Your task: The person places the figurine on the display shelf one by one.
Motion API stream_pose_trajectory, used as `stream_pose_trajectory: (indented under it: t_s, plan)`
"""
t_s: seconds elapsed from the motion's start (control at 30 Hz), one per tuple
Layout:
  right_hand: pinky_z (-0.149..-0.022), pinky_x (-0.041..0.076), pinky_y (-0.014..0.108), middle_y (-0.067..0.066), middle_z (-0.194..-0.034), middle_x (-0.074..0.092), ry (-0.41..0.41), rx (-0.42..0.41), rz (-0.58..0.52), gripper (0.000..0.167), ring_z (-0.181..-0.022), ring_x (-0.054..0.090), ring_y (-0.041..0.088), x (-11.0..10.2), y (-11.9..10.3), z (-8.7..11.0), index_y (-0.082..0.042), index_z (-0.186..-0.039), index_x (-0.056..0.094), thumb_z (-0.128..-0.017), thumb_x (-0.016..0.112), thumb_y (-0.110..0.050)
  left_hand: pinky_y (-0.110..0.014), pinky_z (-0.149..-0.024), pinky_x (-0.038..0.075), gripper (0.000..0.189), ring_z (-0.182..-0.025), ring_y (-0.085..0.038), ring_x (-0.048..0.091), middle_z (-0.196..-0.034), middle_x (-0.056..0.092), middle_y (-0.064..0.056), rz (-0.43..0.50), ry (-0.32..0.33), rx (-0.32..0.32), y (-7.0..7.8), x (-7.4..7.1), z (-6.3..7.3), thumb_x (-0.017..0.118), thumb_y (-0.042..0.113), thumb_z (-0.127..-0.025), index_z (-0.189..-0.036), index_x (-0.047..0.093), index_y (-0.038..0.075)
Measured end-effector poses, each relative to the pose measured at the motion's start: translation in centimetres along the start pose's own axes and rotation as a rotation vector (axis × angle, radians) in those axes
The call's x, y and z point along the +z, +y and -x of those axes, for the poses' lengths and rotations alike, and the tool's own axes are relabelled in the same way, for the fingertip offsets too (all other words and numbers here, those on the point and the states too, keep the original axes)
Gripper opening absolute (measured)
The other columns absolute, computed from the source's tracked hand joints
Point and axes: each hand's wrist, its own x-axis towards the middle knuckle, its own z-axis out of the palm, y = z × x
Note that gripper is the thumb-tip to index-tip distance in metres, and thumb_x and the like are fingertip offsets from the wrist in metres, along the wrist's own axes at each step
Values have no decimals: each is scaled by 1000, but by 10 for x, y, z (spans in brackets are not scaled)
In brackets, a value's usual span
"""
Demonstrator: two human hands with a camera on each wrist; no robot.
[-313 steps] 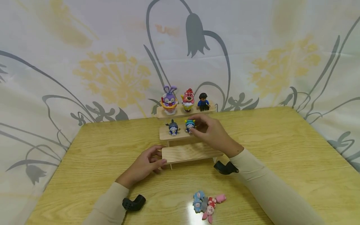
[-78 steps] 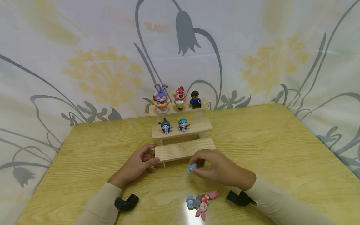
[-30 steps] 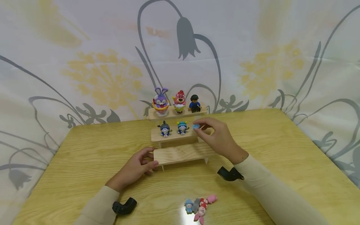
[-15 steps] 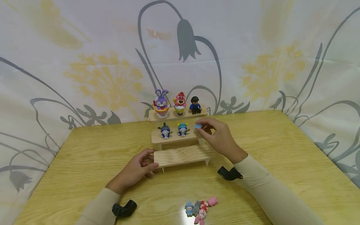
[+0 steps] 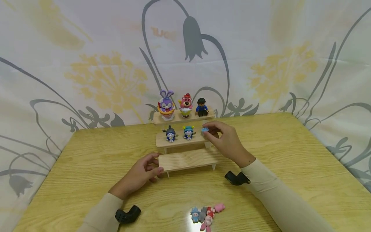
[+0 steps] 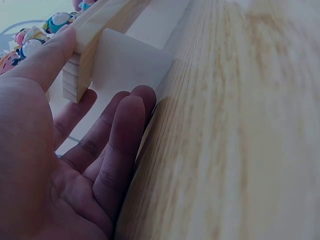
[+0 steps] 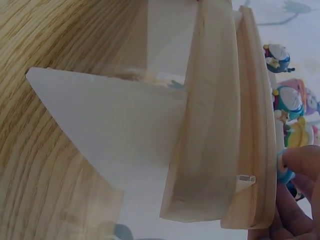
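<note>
My right hand [image 5: 226, 140] pinches a small light blue figurine [image 5: 204, 130] between thumb and fingertips at the right end of the middle step of a wooden three-tier display stand [image 5: 188, 160]. Beside it on that step sit a blue-hatted figurine [image 5: 188, 132] and a dark-haired figurine [image 5: 170, 134]. My left hand [image 5: 143, 172] holds the left end of the lowest step. In the left wrist view its thumb lies on the board's top edge and a finger is under the board; the other fingers [image 6: 125, 130] curl loosely beside the white support [image 6: 130, 65].
On the top step stand a purple rabbit figurine [image 5: 166, 106], a pink bear figurine [image 5: 185, 105] and a dark-haired doll in blue [image 5: 202, 107]. A small group of toys lies near the table's front: a blue one [image 5: 195, 215], a grey one, a red-pink one [image 5: 208, 220] and a pink one [image 5: 219, 207].
The light blue figurine was picked from the front group and carried up to the middle step. Over the last half second it tips slightly in my right fingers. My left hand stays put.
</note>
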Motion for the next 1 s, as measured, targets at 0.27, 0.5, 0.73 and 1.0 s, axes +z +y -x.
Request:
stream_pose_trajectory:
  t_s: [0.27, 0.5, 0.73, 1.0]
  plan:
    - [-67, 55, 22, 10, -96, 73, 0, -12, -5, 23, -82, 68, 17, 0, 1, 0, 0, -114, 70, -92, 72, -5, -33, -74, 60, 69, -98, -24, 69, -133, 48, -28, -5, -10, 7, 1, -1, 1, 64, 29, -100, -152, 30, -1]
    - [-69, 54, 21, 8, -99, 73, -19, -3, -5, 25, -83, 67, 12, 1, 6, 2, -3, -116, 69, -91, 73, -5, -33, -74, 60, 69, -98, -24, 69, -133, 47, -27, 3, -5, -5, 1, 0, 2, 64, 28, -100, -152, 31, 0]
    - [-69, 52, 20, 8, -102, 72, -34, -3, -6, 29, -86, 67, 14, 0, 7, 2, -5, -120, 68, -91, 73, -4, -34, -74, 60, 66, -95, -22, 70, -131, 48, -25, 5, -1, -7, -1, 0, 1, 64, 26, -100, -152, 33, 1]
    - [-69, 53, 25, 11, -102, 72, -37, -20, -2, 32, -87, 67, 15, -1, 6, 2, -1, -121, 66, -90, 73, -2, -34, -73, 60, 66, -95, -24, 70, -129, 52, -27, 12, -9, 19, 0, 0, 1, 65, 25, -99, -151, 33, 0]
